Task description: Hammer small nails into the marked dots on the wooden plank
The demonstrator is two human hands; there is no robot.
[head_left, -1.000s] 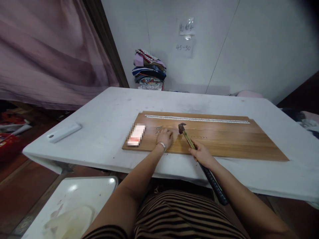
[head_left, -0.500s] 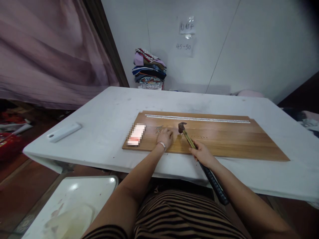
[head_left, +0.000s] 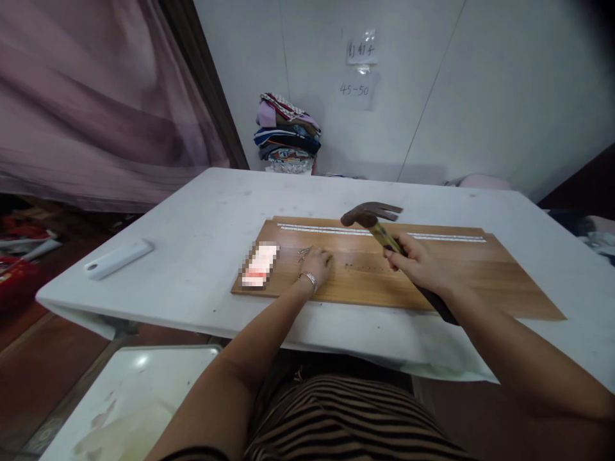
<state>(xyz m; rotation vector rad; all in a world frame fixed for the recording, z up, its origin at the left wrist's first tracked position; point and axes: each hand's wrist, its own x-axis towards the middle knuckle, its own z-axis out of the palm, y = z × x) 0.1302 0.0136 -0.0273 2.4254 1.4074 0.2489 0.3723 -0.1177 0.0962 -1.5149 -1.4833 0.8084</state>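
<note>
With the right hand [head_left: 420,264] wrapped around the hammer [head_left: 369,215] above the board [head_left: 369,286] at centre frame, strokes should clear the half-curled left hand [head_left: 318,262], whose hold on anything I cannot tell.

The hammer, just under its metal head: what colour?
Yellowish with dark marks; that part of the hammer shows in the head view.

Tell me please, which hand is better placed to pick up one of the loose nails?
Probably the left hand: it is right beside the loose nails. The right hand is farther away and occupied, holding the claw hammer above the wooden board.
</note>
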